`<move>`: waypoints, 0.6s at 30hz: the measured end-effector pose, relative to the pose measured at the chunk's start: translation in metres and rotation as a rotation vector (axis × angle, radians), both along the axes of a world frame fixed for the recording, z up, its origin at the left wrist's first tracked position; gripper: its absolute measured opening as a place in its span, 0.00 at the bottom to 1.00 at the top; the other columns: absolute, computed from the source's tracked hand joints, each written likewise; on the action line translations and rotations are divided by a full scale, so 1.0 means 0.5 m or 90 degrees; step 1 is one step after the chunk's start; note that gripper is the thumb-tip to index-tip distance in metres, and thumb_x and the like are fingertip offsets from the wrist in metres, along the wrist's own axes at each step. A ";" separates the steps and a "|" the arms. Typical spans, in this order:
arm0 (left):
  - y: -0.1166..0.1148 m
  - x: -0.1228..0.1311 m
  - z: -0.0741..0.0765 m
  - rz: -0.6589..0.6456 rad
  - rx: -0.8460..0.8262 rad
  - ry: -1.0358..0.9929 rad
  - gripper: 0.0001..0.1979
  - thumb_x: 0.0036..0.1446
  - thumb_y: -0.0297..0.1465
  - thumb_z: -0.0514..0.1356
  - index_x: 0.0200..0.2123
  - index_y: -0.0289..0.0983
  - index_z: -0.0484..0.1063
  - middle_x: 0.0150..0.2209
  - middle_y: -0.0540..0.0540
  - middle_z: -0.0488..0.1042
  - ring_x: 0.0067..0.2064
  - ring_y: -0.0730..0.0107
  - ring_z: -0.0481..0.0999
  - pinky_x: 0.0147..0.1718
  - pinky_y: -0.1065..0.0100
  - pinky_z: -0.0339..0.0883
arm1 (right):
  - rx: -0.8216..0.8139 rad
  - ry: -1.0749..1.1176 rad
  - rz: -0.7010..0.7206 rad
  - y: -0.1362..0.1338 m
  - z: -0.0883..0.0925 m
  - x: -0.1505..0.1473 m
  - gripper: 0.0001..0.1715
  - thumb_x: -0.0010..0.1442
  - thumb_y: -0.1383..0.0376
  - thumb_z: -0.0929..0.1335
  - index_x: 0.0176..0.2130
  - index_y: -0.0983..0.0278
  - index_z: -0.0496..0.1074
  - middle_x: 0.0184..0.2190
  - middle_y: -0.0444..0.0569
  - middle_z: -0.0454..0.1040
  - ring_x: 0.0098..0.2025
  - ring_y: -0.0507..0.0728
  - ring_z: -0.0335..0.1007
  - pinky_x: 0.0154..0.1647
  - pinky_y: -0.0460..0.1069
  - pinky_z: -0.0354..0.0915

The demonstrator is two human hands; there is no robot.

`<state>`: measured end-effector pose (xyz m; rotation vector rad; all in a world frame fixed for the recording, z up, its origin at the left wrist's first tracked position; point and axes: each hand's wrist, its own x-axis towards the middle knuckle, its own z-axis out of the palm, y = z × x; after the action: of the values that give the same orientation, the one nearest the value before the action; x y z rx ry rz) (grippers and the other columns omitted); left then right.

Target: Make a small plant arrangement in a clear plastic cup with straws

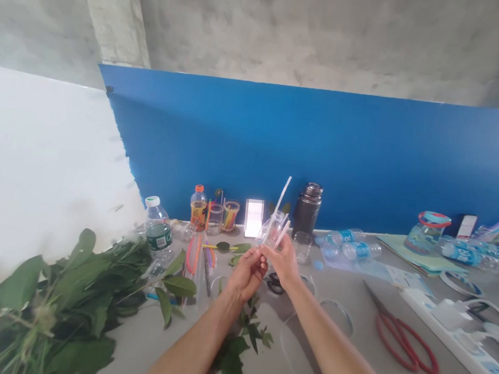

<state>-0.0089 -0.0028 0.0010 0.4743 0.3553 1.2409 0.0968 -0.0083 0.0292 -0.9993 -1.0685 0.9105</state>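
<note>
Our entry: one grey bench (344, 298), a bundle of leafy stems (50, 304), red-handled scissors (405, 343). A slackened pinch from our right-hand fingers (279, 253) could drop the clear plastic bottle (273, 229), held above the bench; tilting could slide out its pale straws (281, 204). Bottle looks empty, straws near upright. Our left-hand fingers (261, 263) curl close beside it; contact unclear.

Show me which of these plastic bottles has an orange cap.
The upright amber-filled bottle near the blue wall: only it has an orange cap; the green-labelled bottle has a white one, and the blue-labelled bottles lie on their sides.
</note>
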 end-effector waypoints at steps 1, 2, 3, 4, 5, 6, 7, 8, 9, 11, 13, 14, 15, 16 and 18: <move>0.001 0.001 -0.003 -0.002 0.008 0.003 0.06 0.52 0.21 0.70 0.30 0.31 0.75 0.26 0.50 0.73 0.25 0.82 0.72 0.26 0.81 0.70 | 0.000 -0.007 -0.004 0.001 -0.003 -0.001 0.31 0.44 0.59 0.78 0.45 0.62 0.67 0.25 0.39 0.75 0.21 0.53 0.72 0.21 0.47 0.69; 0.001 0.001 -0.005 -0.003 0.013 0.006 0.06 0.52 0.21 0.70 0.30 0.31 0.75 0.26 0.51 0.73 0.26 0.82 0.71 0.26 0.81 0.70 | -0.002 -0.010 -0.007 0.003 -0.007 -0.002 0.31 0.44 0.59 0.78 0.45 0.62 0.67 0.24 0.39 0.74 0.21 0.53 0.71 0.20 0.47 0.69; 0.001 0.001 -0.006 -0.004 0.013 0.009 0.06 0.52 0.22 0.70 0.30 0.31 0.75 0.26 0.51 0.73 0.25 0.82 0.71 0.26 0.81 0.70 | -0.004 -0.012 -0.008 0.006 -0.013 -0.002 0.31 0.45 0.58 0.78 0.45 0.62 0.67 0.24 0.39 0.74 0.20 0.53 0.71 0.20 0.47 0.68; 0.001 0.001 -0.007 -0.006 0.011 0.011 0.06 0.52 0.22 0.70 0.30 0.31 0.75 0.26 0.51 0.73 0.25 0.82 0.71 0.26 0.81 0.70 | -0.005 -0.015 -0.014 0.009 -0.019 -0.001 0.31 0.45 0.57 0.78 0.45 0.62 0.67 0.24 0.39 0.75 0.20 0.53 0.71 0.19 0.47 0.68; 0.001 0.001 -0.007 -0.009 0.006 0.013 0.07 0.51 0.22 0.71 0.30 0.31 0.75 0.25 0.51 0.73 0.25 0.82 0.71 0.26 0.81 0.69 | -0.004 -0.019 -0.023 0.013 -0.025 0.000 0.31 0.45 0.57 0.78 0.45 0.62 0.67 0.25 0.40 0.75 0.21 0.53 0.71 0.19 0.47 0.68; 0.001 0.002 -0.008 -0.011 0.002 0.015 0.07 0.50 0.22 0.71 0.29 0.31 0.75 0.25 0.51 0.72 0.25 0.82 0.71 0.25 0.81 0.69 | -0.001 -0.027 -0.035 0.017 -0.030 0.002 0.30 0.45 0.57 0.78 0.45 0.63 0.68 0.27 0.42 0.76 0.21 0.53 0.71 0.20 0.47 0.69; 0.001 0.002 -0.008 -0.013 -0.002 0.017 0.08 0.50 0.22 0.72 0.29 0.31 0.75 0.25 0.51 0.72 0.25 0.82 0.71 0.25 0.81 0.69 | 0.004 -0.036 -0.050 0.020 -0.035 0.004 0.30 0.45 0.57 0.78 0.44 0.63 0.69 0.28 0.43 0.77 0.23 0.53 0.73 0.22 0.47 0.70; 0.001 0.002 -0.009 -0.013 -0.005 0.019 0.08 0.49 0.22 0.72 0.29 0.31 0.75 0.24 0.51 0.72 0.25 0.82 0.71 0.25 0.81 0.68 | 0.007 -0.047 -0.064 0.022 -0.037 0.005 0.29 0.45 0.57 0.78 0.44 0.63 0.70 0.30 0.45 0.78 0.25 0.54 0.74 0.25 0.48 0.71; 0.001 0.002 -0.010 -0.011 -0.008 0.021 0.09 0.48 0.22 0.72 0.29 0.31 0.75 0.24 0.51 0.72 0.25 0.81 0.71 0.25 0.81 0.68 | 0.008 -0.055 -0.076 0.023 -0.039 0.007 0.28 0.44 0.58 0.78 0.44 0.63 0.71 0.31 0.45 0.78 0.27 0.54 0.75 0.27 0.48 0.72; 0.002 0.003 -0.012 -0.007 -0.015 0.025 0.09 0.48 0.22 0.73 0.29 0.31 0.75 0.24 0.50 0.72 0.25 0.81 0.72 0.25 0.81 0.69 | -0.001 -0.058 -0.088 0.021 -0.037 0.007 0.27 0.44 0.60 0.78 0.43 0.63 0.71 0.31 0.46 0.79 0.29 0.55 0.76 0.29 0.48 0.73; 0.002 0.002 -0.014 -0.004 -0.019 0.030 0.08 0.48 0.23 0.73 0.29 0.30 0.76 0.24 0.50 0.73 0.25 0.81 0.71 0.24 0.81 0.68 | -0.018 -0.042 -0.079 0.016 -0.033 0.003 0.26 0.45 0.61 0.77 0.44 0.63 0.71 0.30 0.45 0.79 0.26 0.54 0.75 0.26 0.48 0.72; 0.002 0.001 -0.014 -0.003 -0.020 0.033 0.08 0.48 0.23 0.73 0.29 0.30 0.76 0.24 0.50 0.73 0.24 0.81 0.71 0.24 0.81 0.68 | -0.025 -0.030 -0.071 0.013 -0.030 0.000 0.26 0.46 0.61 0.77 0.45 0.63 0.71 0.29 0.45 0.79 0.24 0.54 0.75 0.24 0.47 0.71; 0.002 0.000 -0.014 -0.003 -0.018 0.037 0.08 0.48 0.23 0.73 0.29 0.30 0.76 0.24 0.50 0.73 0.24 0.81 0.71 0.24 0.81 0.68 | -0.031 -0.018 -0.065 0.010 -0.027 -0.003 0.27 0.46 0.61 0.76 0.45 0.63 0.71 0.28 0.44 0.79 0.23 0.53 0.74 0.22 0.47 0.70; 0.002 -0.001 -0.014 -0.004 -0.015 0.040 0.08 0.48 0.23 0.73 0.29 0.29 0.77 0.24 0.50 0.72 0.24 0.82 0.71 0.23 0.81 0.68 | -0.036 -0.009 -0.064 0.007 -0.025 -0.006 0.27 0.46 0.61 0.76 0.45 0.64 0.71 0.28 0.44 0.79 0.22 0.53 0.73 0.21 0.47 0.69; 0.003 -0.002 -0.015 -0.003 -0.010 0.046 0.08 0.48 0.24 0.73 0.29 0.29 0.77 0.24 0.50 0.72 0.24 0.82 0.71 0.23 0.81 0.68 | -0.046 0.004 -0.072 0.001 -0.021 -0.011 0.27 0.45 0.61 0.76 0.45 0.63 0.70 0.27 0.43 0.78 0.21 0.53 0.72 0.20 0.46 0.69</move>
<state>-0.0098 -0.0015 -0.0062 0.5072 0.4248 1.2169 0.0911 -0.0076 0.0187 -1.1046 -0.9701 0.8643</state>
